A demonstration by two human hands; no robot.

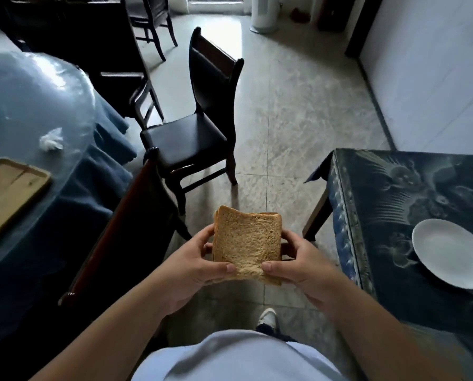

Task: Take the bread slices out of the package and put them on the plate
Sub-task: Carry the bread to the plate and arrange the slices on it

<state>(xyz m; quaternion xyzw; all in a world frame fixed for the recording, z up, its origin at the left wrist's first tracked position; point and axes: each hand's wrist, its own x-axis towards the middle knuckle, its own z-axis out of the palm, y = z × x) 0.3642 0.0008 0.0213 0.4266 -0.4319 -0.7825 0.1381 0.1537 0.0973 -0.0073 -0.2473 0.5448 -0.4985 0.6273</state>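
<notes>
Brown bread slices (247,243) between both hands

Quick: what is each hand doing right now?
Left hand: closed on the stacked brown bread slices.
Right hand: closed on the same slices.

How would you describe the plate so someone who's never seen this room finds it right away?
Look to the right, at the low table under a dark blue patterned cloth by the white wall. The plate sits near its right side. It is plain white, round, with nothing on it, and the only thing on that table.
</notes>
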